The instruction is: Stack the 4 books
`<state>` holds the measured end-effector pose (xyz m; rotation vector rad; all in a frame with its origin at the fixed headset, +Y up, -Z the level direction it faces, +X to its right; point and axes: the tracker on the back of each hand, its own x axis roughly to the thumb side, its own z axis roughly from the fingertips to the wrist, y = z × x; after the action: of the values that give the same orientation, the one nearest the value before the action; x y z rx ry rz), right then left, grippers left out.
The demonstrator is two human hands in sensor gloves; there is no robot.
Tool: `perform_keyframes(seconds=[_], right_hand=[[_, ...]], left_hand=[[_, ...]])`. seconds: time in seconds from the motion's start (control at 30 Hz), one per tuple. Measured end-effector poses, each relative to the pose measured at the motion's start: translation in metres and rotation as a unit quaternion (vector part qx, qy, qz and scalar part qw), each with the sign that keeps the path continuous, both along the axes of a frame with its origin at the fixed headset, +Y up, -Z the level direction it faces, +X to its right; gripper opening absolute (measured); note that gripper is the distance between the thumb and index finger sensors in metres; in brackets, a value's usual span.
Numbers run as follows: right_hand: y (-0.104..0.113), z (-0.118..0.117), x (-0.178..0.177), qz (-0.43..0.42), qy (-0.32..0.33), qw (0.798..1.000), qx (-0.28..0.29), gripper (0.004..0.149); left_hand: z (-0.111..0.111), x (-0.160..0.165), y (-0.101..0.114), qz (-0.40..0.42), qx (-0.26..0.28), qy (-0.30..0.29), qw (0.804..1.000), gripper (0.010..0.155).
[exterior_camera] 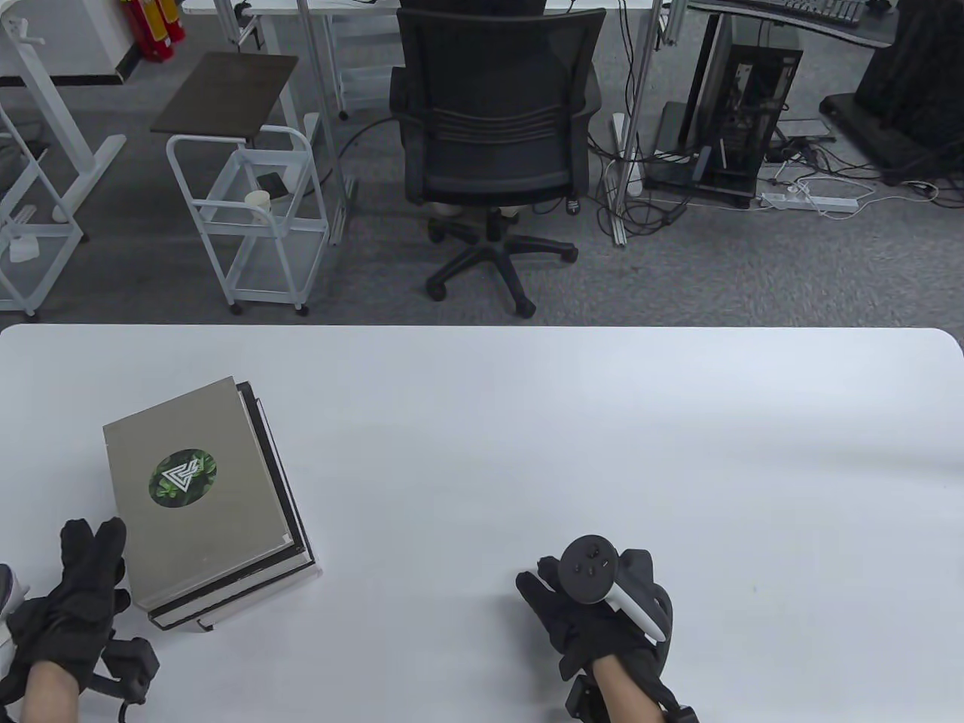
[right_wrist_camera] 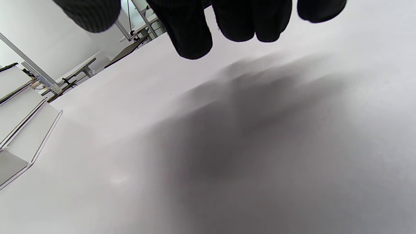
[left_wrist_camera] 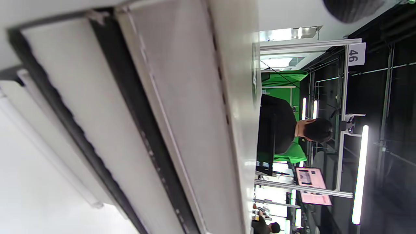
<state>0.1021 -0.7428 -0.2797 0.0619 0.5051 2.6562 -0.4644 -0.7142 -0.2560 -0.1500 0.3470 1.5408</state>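
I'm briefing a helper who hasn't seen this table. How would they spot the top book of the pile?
Start at the white table and go to its near left part, where the pile stands by the left hand. The top book has a plain grey cover, the only one bearing a round green leafy sticker.

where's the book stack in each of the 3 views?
Table view: book stack at lower left, beside the left hand.
Left wrist view: fills the left and centre, seen edge-on, pages and dark covers.
Right wrist view: at the left edge.
Shared landmark: the white table.
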Motion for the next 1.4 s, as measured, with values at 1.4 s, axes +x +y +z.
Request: perform_keyframes(seconds=[1.4], right_hand=[[-0.002, -0.003, 0.003, -0.025, 0.001, 1.0, -0.016, 0.07]], left_hand=[[-0.027, 0.024, -0.057, 0.229, 0.049, -0.091, 0.968, 0.099]])
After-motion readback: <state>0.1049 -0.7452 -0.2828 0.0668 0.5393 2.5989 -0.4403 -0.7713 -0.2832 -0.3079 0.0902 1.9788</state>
